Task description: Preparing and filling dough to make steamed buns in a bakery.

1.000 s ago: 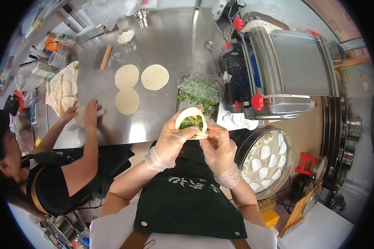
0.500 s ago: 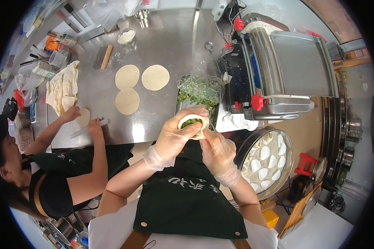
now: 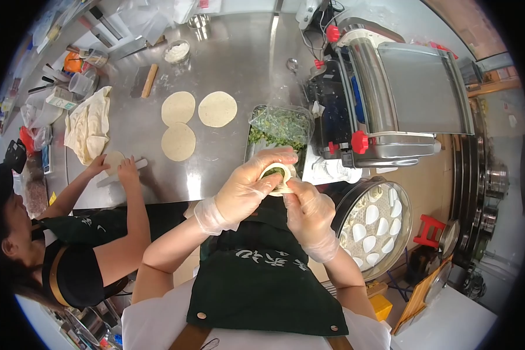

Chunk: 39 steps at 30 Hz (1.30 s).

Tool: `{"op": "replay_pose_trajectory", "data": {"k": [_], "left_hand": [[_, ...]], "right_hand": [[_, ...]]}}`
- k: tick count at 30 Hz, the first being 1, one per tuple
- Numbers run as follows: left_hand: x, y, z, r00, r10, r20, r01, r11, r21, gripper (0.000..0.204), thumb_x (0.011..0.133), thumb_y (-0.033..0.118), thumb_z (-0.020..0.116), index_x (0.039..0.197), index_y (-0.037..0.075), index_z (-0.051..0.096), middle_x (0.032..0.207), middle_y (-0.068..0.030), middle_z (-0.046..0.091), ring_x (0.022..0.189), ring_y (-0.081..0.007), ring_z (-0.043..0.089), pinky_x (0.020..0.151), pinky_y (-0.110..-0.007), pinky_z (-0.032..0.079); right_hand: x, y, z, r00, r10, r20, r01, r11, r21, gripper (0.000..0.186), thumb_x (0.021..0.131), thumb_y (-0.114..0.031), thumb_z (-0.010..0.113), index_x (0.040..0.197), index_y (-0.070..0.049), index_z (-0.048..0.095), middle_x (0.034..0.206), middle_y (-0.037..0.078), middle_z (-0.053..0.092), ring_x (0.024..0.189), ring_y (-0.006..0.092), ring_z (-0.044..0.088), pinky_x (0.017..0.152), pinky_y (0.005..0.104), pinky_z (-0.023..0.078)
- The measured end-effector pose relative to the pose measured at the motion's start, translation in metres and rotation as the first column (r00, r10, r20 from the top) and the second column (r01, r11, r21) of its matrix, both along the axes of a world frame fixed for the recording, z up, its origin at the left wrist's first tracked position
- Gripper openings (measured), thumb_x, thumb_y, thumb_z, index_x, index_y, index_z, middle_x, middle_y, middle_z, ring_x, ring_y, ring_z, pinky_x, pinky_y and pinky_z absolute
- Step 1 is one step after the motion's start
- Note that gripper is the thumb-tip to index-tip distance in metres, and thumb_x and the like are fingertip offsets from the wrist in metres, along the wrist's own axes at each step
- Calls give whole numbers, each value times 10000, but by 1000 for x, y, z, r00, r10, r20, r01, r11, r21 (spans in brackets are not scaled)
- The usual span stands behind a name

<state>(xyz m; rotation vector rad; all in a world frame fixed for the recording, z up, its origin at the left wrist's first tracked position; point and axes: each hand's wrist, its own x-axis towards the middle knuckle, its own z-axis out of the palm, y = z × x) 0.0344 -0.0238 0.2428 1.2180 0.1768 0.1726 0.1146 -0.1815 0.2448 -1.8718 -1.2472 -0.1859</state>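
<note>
A round of dough wrapped about green filling, a bun point(image 3: 284, 171), is held up in front of my apron, its top still showing a gap with greens inside. My left hand point(image 3: 246, 185), in a clear plastic glove, cups it from the left with the thumb over the opening. Gloved too, my right hand point(image 3: 308, 211) pinches the dough's near right edge between thumb and fingers. Just beyond both hands lies a tray of chopped green filling point(image 3: 280, 125), with clear plastic film over part of it.
Three flat dough rounds point(image 3: 217, 109) lie on the steel table point(image 3: 239, 58). At left a co-worker's hands point(image 3: 114, 168) roll another round. A roller machine point(image 3: 385, 87) stands right, above a round steamer point(image 3: 407, 224) with white paper pieces. A scraper point(image 3: 150, 80) and cloth point(image 3: 89, 125) lie farther left.
The dough's opening looks smaller, and both my hands have shifted slightly to the right with it. The co-worker's hands and rolling pin have moved a little over their dough round.
</note>
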Motion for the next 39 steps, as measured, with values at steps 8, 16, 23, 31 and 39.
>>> {"op": "replay_pose_trajectory", "data": {"k": [8, 16, 23, 31, 39], "left_hand": [[5, -1, 15, 989, 0, -151, -1, 1000, -9, 394, 975, 42, 531, 1369, 32, 506, 1426, -104, 485, 1309, -197, 462, 1085, -339, 382], [3, -32, -4, 970, 240, -21, -241, 969, -62, 391, 961, 13, 538, 1351, 32, 524, 1425, -91, 502, 1281, -184, 492, 1068, -305, 393], [0, -13, -1, 996, 75, 43, -72, 995, -70, 424, 946, -44, 524, 1355, 66, 513, 1424, -117, 477, 1313, -217, 468, 1077, -346, 405], [3, 2, 8, 994, -59, 93, 2, 854, 520, 446, 983, 62, 533, 1424, 83, 473, 1510, -122, 369, 1314, -224, 462, 1077, -351, 392], [4, -37, -1, 959, 277, -58, -283, 934, -218, 383, 957, -5, 514, 1332, 52, 566, 1408, -138, 498, 1289, -205, 479, 1066, -338, 398]], "right_hand": [[-2, 3, 2, 987, -60, -148, 65, 997, 29, 292, 786, 38, 742, 1054, -1, 634, 835, 144, 702, 568, 222, 650, 523, 302, 506], [-12, 3, 5, 907, -127, -401, 136, 991, -6, 226, 825, 58, 706, 1039, 21, 646, 783, 94, 699, 621, 115, 669, 544, 240, 526], [1, 5, 9, 999, -37, -39, 38, 999, 26, 338, 770, 44, 738, 1083, -7, 618, 726, 106, 649, 542, 243, 634, 498, 325, 493], [-5, 5, 10, 960, -103, -261, 89, 994, -66, 326, 769, 41, 736, 1078, -1, 643, 751, 110, 670, 529, 225, 638, 495, 318, 491], [-15, 6, 0, 967, -133, -218, 142, 990, 25, 238, 858, 61, 665, 1091, 34, 624, 828, 123, 712, 595, 132, 679, 531, 247, 528]]}}
